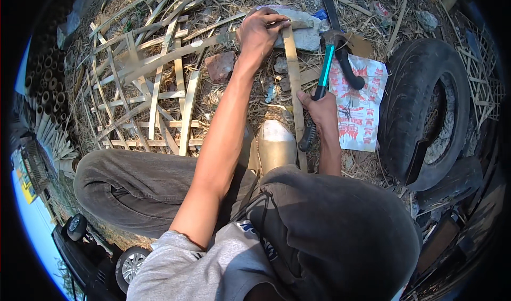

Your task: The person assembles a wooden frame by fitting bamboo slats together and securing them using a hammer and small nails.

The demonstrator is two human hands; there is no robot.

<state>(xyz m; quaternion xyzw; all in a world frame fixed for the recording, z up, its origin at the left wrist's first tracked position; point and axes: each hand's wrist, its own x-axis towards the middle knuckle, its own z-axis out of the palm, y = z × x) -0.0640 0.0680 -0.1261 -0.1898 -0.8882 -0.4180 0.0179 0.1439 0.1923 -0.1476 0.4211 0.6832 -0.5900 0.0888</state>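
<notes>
My left hand (261, 33) is closed, its fingertips pressed together where the end of a long bamboo strip (294, 82) crosses another strip over a flat grey stone (308, 39). Whether something small sits in those fingertips is too fine to make out. In my right hand (321, 111) is a hammer (327, 66) with a teal shaft and black grip, its head up beside the stone. The thumb of that hand lies close to the long strip, which runs down beside my shoe (277, 146). A lattice of bamboo strips (159, 101) spreads out on the left.
A tool with a hooked black handle (349, 69) lies by a red-printed paper sheet (362, 106) bearing small dark nails. An old tyre (426, 114) stands at right. A reddish brick piece (220, 66) rests on straw-covered ground. Bamboo poles (48, 82) are stacked far left.
</notes>
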